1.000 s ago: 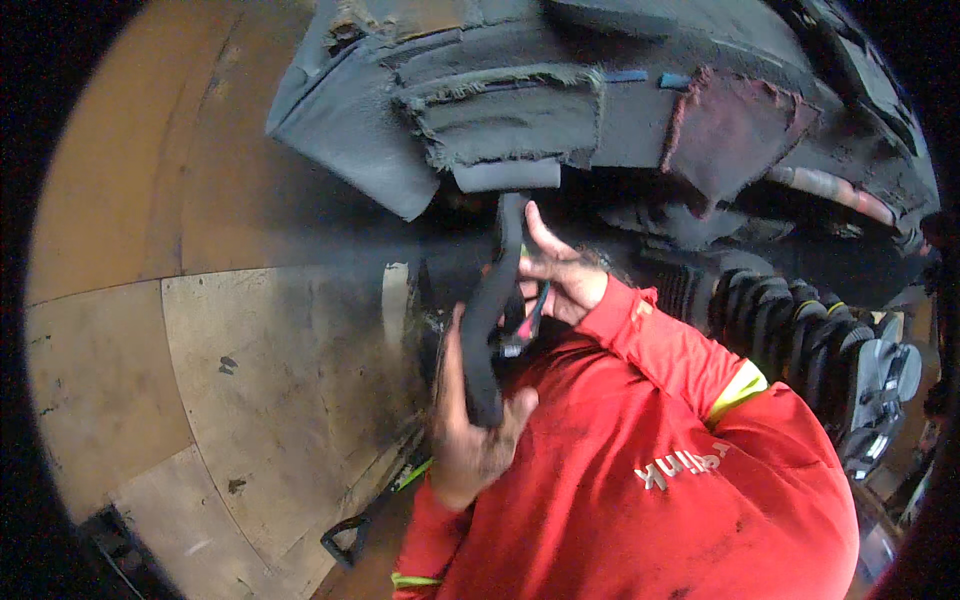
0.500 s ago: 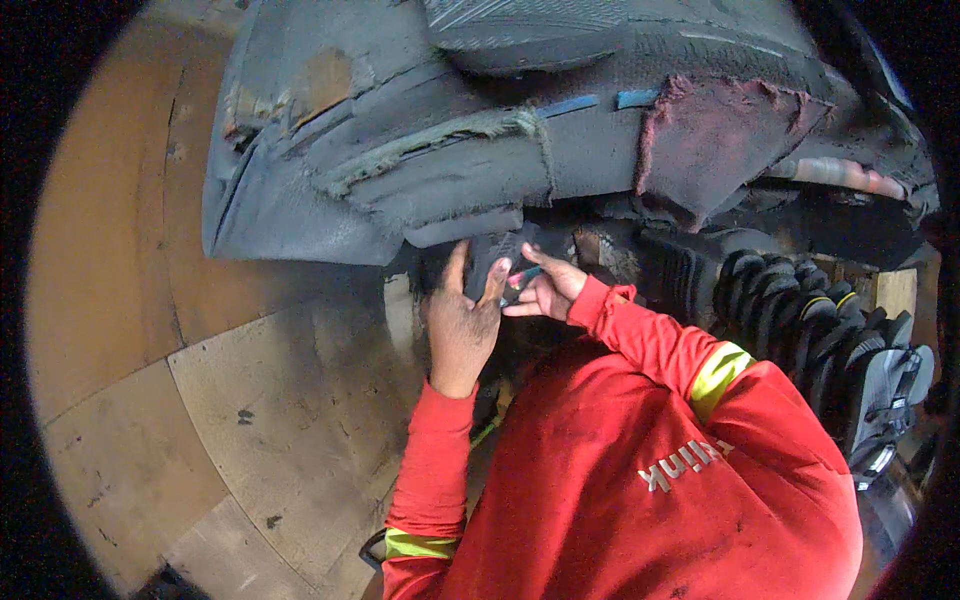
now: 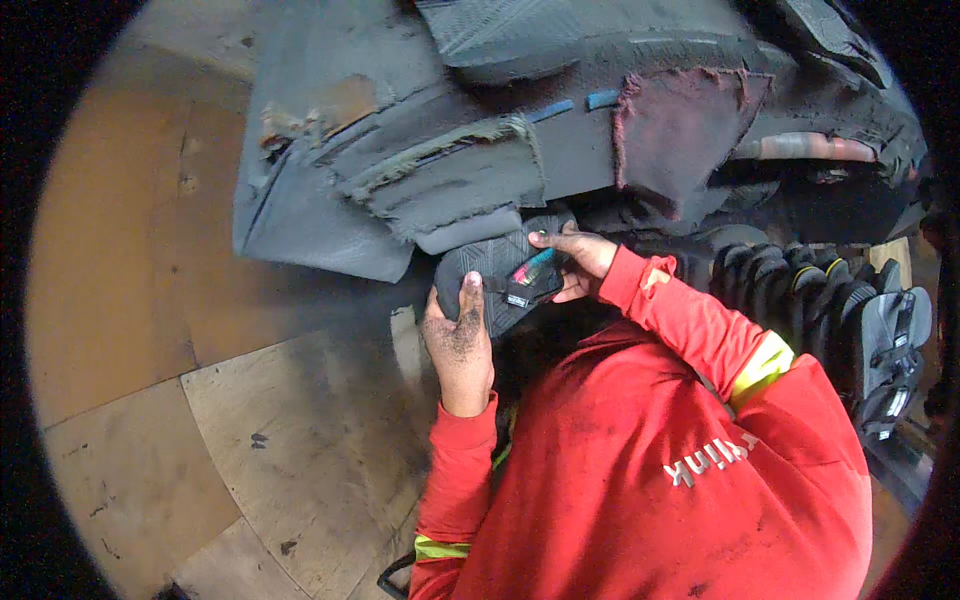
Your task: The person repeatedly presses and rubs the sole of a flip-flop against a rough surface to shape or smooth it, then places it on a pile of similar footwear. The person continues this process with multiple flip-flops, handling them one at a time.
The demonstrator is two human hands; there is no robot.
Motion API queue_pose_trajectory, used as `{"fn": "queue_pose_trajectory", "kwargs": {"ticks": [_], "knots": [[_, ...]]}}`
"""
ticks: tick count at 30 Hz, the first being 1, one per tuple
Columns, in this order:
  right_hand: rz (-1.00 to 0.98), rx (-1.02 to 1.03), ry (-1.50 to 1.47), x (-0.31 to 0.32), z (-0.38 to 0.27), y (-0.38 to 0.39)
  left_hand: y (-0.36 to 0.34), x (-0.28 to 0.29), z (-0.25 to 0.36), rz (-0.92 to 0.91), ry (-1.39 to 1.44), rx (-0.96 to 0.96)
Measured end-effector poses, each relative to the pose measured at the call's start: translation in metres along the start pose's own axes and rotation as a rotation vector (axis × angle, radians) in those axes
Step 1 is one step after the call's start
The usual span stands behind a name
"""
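Observation:
Between my two hands is a black sandal (image 3: 475, 262) with a patterned footbed and a strap that bears a pink and teal stripe and a small pale label. My left hand (image 3: 462, 345) grips one end, its thumb on the footbed and its other fingers mostly hidden underneath. The right hand (image 3: 583, 258) pinches the other side near the strap, thumb on top. Just beyond the sandal, close to its edge, is a dusty grey pad (image 3: 470, 230) at the lower rim of a bulky dark machine cover (image 3: 580, 150).
Several dark sandals (image 3: 770, 275) stand in a row to my right, with a grey strapped pair (image 3: 890, 345) at the near end. A frayed reddish cloth (image 3: 680, 135) hangs off the cover. Stained wooden boards (image 3: 290, 440) lie to the left.
The sandal has turned so that its patterned footbed and striped strap now face up into view. My right hand has shifted slightly right, and my left hand now holds the sandal's near-left end.

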State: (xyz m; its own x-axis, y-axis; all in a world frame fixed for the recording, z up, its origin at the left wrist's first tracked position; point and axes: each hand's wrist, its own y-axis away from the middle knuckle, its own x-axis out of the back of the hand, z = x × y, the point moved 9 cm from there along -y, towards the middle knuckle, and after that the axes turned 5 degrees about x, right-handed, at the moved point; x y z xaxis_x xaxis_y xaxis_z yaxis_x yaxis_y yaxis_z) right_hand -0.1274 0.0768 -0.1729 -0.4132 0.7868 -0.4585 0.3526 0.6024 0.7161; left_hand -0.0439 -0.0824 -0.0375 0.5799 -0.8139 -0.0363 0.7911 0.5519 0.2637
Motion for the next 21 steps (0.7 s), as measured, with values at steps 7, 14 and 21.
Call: {"fn": "queue_pose_trajectory", "kwargs": {"ticks": [7, 14, 21], "knots": [[-0.103, -0.031, 0.177, -0.038, -0.025, 0.018, 0.032, 0.020, 0.033, 0.135, -0.001, -0.051], [-0.300, 0.151, -0.277, -0.099, 0.002, 0.039, 0.095, 0.051, 0.070, 0.025, -0.323, -0.105], [-0.266, 0.145, -0.292, -0.055, -0.023, -0.014, 0.028, -0.006, 0.046, -0.045, -0.681, -0.103]]}}
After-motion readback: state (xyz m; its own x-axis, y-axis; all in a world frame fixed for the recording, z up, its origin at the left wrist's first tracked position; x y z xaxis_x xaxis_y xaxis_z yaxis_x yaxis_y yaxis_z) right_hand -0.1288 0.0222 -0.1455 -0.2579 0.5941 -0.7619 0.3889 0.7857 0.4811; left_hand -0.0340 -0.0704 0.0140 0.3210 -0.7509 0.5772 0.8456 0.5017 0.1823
